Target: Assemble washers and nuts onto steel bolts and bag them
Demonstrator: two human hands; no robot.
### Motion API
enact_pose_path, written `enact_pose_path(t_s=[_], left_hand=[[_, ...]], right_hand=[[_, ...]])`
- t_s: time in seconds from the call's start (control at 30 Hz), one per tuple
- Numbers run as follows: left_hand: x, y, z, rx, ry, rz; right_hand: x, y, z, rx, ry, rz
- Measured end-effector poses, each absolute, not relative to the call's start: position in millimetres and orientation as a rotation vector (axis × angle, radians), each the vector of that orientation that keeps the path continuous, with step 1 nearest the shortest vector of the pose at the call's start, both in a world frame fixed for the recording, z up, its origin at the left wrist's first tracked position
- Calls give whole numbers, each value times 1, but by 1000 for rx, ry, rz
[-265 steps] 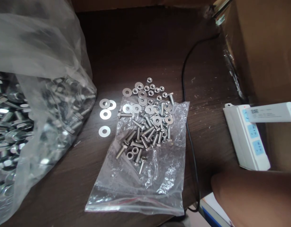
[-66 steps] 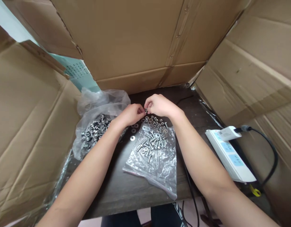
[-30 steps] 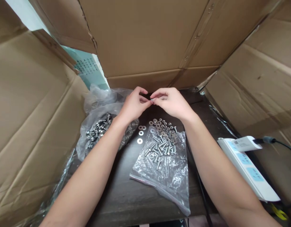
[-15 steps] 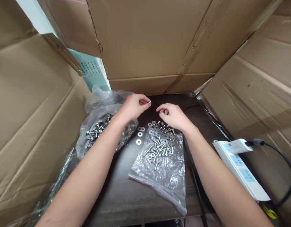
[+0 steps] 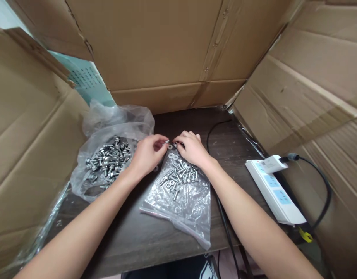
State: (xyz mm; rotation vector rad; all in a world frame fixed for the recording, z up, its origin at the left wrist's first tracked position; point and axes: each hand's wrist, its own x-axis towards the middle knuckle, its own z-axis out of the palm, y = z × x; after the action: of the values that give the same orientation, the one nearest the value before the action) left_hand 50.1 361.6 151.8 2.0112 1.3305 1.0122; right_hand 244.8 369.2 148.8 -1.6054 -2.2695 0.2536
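Note:
Between the thumb and fingertips of my left hand (image 5: 148, 153) is a small shiny metal fastener (image 5: 167, 142); its exact kind is too small to tell. My right hand (image 5: 193, 149) is just beside it, fingers curled down and closed over the small nuts and washers at the top of the zip bag. What those fingers pinch, if anything, is hidden. A flat washer (image 5: 170, 147) shows between the two hands. Loose silver bolts (image 5: 182, 172) lie on the clear zip bag (image 5: 181, 221) below my hands, with several washers among them.
To the left, a larger clear plastic bag (image 5: 79, 170) holds many hex bolts (image 5: 111, 157). A white power strip (image 5: 275, 193) with a plugged-in adapter (image 5: 273, 164) is on the right. A black cable (image 5: 222, 209) crosses the dark table (image 5: 126, 240). Cardboard walls (image 5: 163, 46) enclose it.
My left hand has come down toward the zip bag, still pinching the fastener. My right hand has lowered from above the table onto the nuts and washers. The camera view has shifted.

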Motion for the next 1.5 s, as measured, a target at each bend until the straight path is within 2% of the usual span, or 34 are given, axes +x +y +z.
enact_pose_path(t_s=[0.23, 0.37, 0.6, 1.27, 1.5], left_hand=[[53, 350, 125, 2232, 1181, 1045], [56, 354, 119, 2203, 1203, 1101], [58, 355, 116, 2135, 1166, 1177], [55, 355, 117, 2160, 1182, 1202], [54, 354, 115, 2013, 1128, 1223]], right_hand=[[249, 361, 145, -1419, -2189, 162], [247, 352, 147, -1252, -1980, 309], [240, 347, 142, -1136, -1921, 319], [236, 343, 145, -1026, -1891, 336], [240, 345, 143, -1041, -1860, 488]])
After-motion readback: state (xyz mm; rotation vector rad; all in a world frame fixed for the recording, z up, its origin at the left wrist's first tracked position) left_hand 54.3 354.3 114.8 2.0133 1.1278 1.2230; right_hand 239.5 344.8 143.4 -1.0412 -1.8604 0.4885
